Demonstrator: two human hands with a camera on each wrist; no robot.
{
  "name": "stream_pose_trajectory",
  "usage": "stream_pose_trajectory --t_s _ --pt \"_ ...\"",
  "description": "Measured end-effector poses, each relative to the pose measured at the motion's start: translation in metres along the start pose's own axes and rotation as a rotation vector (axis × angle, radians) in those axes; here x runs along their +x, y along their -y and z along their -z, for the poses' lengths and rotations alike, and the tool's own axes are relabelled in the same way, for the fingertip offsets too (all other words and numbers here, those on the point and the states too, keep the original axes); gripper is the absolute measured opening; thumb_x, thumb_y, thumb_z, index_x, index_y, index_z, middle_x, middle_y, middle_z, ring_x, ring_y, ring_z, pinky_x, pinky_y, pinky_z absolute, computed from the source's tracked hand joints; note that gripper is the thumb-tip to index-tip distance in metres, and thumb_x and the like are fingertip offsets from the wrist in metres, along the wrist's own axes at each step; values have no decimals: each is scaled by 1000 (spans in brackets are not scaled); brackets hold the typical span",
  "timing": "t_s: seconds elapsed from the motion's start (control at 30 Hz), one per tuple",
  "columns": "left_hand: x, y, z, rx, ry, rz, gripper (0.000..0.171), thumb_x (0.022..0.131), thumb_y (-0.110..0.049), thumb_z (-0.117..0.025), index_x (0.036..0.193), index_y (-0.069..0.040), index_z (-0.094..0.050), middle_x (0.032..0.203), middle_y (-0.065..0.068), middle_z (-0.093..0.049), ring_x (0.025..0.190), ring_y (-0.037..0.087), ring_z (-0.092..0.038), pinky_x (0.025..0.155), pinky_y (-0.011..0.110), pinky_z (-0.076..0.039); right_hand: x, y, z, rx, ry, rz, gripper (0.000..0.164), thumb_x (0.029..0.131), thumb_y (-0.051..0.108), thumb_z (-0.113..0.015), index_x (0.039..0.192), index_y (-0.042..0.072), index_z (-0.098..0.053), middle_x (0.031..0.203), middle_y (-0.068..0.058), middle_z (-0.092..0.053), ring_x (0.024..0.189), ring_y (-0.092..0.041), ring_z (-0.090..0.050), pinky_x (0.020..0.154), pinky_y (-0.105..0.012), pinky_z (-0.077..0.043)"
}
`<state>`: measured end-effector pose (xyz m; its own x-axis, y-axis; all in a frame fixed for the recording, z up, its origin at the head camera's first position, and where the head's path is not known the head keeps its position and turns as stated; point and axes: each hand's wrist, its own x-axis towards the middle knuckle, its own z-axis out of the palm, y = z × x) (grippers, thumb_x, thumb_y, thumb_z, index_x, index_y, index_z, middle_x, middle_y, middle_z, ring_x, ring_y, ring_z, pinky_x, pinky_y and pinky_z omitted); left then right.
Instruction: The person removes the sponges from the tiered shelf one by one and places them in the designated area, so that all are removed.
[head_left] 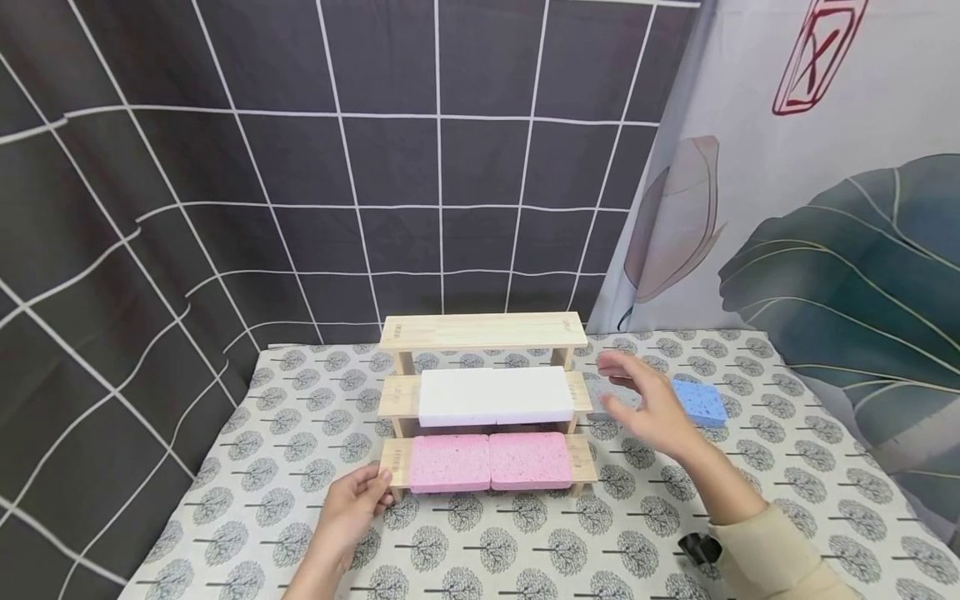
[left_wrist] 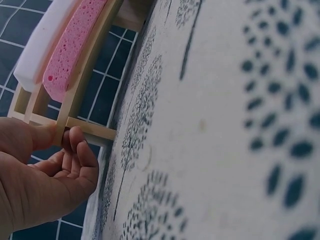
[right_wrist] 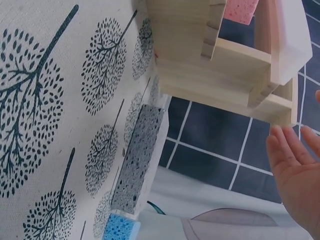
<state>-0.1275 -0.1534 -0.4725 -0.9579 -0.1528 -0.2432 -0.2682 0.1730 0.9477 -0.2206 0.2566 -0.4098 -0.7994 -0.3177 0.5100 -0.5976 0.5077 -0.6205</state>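
Observation:
A three-tier wooden step shelf (head_left: 483, 331) stands on the cloth. Two pink sponges (head_left: 450, 463) lie side by side on its lowest step, and two white sponge blocks (head_left: 495, 396) on the middle one. With thumb and fingers, my left hand (head_left: 352, 508) pinches the left end of the lowest step; the left wrist view shows the same hand (left_wrist: 47, 175) at the wooden edge. My right hand (head_left: 648, 404), fingers apart and holding nothing, hovers just right of the shelf. In the right wrist view that hand (right_wrist: 302, 185) is near the shelf's side frame (right_wrist: 215, 85).
Right of the shelf lie a grey sponge (right_wrist: 137, 160), largely hidden by my right hand in the head view, and a blue sponge (head_left: 701, 403). A tree-patterned cloth (head_left: 285, 454) covers the table. Behind hangs a dark grid curtain (head_left: 390, 158), with a floral one (head_left: 810, 208) at right.

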Motion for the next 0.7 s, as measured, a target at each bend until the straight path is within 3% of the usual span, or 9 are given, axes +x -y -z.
stream_pose_trajectory --t_s 0.3,0.5,0.7 --pt "1 0 0 10 -1 2 46 104 -15 -57 134 19 -49 97 11 -65 84 17 -61 69 23 -56 3 7 -5 -33 27 -5 56 86 0 -74 137 -2 -53 129 -19 -62 116 -35 -61 103 -23 -48" --pt "2 1 -1 13 -2 9 44 104 -15 -57 133 18 -51 96 10 -65 84 17 -61 69 23 -56 4 12 -9 -24 28 10 54 86 3 -75 136 -1 -55 128 -15 -62 116 -32 -61 102 -20 -47" --pt "2 0 -1 6 -2 4 44 103 -13 -57 133 18 -51 96 11 -65 83 17 -61 69 23 -56 7 17 -14 -3 30 32 54 87 4 -76 136 -2 -55 129 -18 -62 117 -32 -61 103 -17 -45"
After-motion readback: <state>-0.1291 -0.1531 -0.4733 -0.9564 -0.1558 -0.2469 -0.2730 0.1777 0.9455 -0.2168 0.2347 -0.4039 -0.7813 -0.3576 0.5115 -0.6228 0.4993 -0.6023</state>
